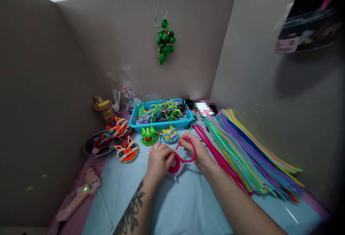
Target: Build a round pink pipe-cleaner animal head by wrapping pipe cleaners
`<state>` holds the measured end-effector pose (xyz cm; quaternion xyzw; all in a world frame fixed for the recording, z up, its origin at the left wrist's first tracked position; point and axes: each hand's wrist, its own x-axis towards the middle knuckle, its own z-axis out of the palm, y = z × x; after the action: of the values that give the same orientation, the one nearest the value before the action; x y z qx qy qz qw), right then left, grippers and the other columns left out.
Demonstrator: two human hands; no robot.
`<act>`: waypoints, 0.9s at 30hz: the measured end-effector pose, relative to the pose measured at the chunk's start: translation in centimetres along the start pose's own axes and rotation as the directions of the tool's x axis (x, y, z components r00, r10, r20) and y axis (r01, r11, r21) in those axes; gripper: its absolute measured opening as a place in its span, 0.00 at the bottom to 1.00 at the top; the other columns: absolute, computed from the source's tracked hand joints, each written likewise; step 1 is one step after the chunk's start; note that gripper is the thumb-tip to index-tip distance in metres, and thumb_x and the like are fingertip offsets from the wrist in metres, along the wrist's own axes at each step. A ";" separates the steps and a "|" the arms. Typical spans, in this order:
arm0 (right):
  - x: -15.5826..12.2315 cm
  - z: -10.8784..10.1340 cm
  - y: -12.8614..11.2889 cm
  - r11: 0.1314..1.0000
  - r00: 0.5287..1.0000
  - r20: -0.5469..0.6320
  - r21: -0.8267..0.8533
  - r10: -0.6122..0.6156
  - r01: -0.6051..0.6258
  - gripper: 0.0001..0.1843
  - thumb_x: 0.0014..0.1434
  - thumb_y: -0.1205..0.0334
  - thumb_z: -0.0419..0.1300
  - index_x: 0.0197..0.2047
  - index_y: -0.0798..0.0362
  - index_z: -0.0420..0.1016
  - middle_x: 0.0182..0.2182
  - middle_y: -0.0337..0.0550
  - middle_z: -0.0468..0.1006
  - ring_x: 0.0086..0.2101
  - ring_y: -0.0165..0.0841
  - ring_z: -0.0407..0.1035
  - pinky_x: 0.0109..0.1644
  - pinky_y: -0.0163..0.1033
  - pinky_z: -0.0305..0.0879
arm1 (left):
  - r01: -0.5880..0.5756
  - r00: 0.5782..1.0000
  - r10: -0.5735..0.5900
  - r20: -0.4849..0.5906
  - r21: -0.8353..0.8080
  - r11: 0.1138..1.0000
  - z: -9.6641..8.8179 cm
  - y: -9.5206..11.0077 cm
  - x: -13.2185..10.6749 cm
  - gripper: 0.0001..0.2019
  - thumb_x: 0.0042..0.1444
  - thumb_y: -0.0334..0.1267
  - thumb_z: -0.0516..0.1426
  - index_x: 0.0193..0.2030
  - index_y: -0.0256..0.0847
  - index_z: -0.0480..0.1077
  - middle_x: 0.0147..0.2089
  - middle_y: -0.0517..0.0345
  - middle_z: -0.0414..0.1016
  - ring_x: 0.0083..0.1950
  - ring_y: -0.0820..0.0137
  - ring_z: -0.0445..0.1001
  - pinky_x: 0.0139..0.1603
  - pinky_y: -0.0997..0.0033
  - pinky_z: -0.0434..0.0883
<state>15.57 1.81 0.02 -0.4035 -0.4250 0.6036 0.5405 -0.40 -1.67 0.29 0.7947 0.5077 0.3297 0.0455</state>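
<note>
My left hand (161,160) is closed, its fingertips pinching the near end of a bright pink pipe cleaner (193,155) at a small round pink and red piece (174,168). That piece hangs partly hidden under the left fingers, with pale edging and small light tips. My right hand (198,150) pinches the pipe cleaner's other part, which bends in an open loop between the two hands. Just beyond the hands sit a green pipe-cleaner animal head (149,136) and a blue and yellow one (169,135).
A blue tray (161,124) of pipe-cleaner scraps stands behind. Long coloured pipe cleaners (242,152) lie in a bundle at right. Orange and cream animal heads (128,150) and a round dish (87,148) sit left, with a pink glue gun (81,195) nearer. Grey partitions (129,41) enclose the table.
</note>
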 end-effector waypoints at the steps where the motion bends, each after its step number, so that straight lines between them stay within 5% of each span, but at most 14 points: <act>1: -0.1 0.1 -0.1 1.000 1.000 0.014 0.002 0.007 -0.007 0.17 0.42 0.52 0.68 0.25 0.53 0.66 0.20 0.33 0.68 0.22 0.26 0.59 0.25 0.31 0.52 | 0.009 1.000 -0.009 -0.013 0.026 1.000 0.0 -0.1 0.0 0.05 0.54 0.34 0.58 0.31 0.44 0.76 0.31 0.58 0.77 0.37 0.66 0.70 0.39 0.63 0.58; 6: -0.6 0.2 -0.9 0.951 0.973 0.207 0.267 0.102 -0.156 0.15 0.48 0.49 0.64 0.26 0.53 0.69 0.21 0.37 0.70 0.24 0.30 0.65 0.32 0.37 0.60 | 0.005 1.000 -0.005 0.002 0.135 0.991 -0.2 -0.5 0.1 0.05 0.54 0.35 0.58 0.29 0.44 0.76 0.30 0.58 0.76 0.37 0.65 0.69 0.37 0.64 0.57; 9: -0.5 -0.3 -1.6 0.898 0.965 0.239 0.394 0.104 -0.195 0.10 0.51 0.53 0.61 0.30 0.52 0.72 0.13 0.30 0.58 0.17 0.28 0.56 0.29 0.39 0.60 | 0.009 1.000 -0.009 -0.001 0.164 0.986 -0.3 -0.7 0.1 0.06 0.54 0.34 0.58 0.30 0.44 0.76 0.30 0.57 0.75 0.36 0.66 0.68 0.36 0.65 0.57; 14: 0.3 -2.2 -1.9 0.884 0.968 0.212 0.416 0.132 -0.212 0.12 0.54 0.54 0.59 0.25 0.52 0.67 0.10 0.25 0.44 0.13 0.23 0.37 0.18 0.32 0.44 | -0.029 0.999 0.023 0.036 0.176 0.984 -0.5 -0.9 0.3 0.06 0.55 0.35 0.58 0.30 0.46 0.76 0.30 0.59 0.76 0.37 0.66 0.68 0.38 0.64 0.56; 22: 0.9 -3.6 -2.3 0.846 0.926 0.218 0.382 0.309 -0.372 0.13 0.49 0.62 0.64 0.23 0.53 0.61 0.07 0.22 0.46 0.11 0.20 0.35 0.14 0.27 0.35 | -0.086 0.980 0.047 0.194 0.194 0.977 -1.1 -0.1 0.5 0.09 0.57 0.36 0.55 0.31 0.46 0.76 0.31 0.59 0.78 0.38 0.66 0.68 0.40 0.63 0.55; 27: 0.8 -7.0 -4.3 0.877 0.951 0.120 0.369 0.284 -0.308 0.16 0.46 0.65 0.65 0.22 0.52 0.58 0.07 0.22 0.48 0.10 0.19 0.36 0.13 0.26 0.34 | -0.046 0.986 -0.004 0.169 0.292 0.955 -2.3 -1.9 0.4 0.09 0.55 0.34 0.56 0.27 0.44 0.75 0.29 0.58 0.77 0.37 0.64 0.69 0.38 0.63 0.55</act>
<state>23.42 3.41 1.93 -0.3310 -0.2486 0.7628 0.4968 -3.07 -1.01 1.45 0.8227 0.5372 0.1827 -0.0344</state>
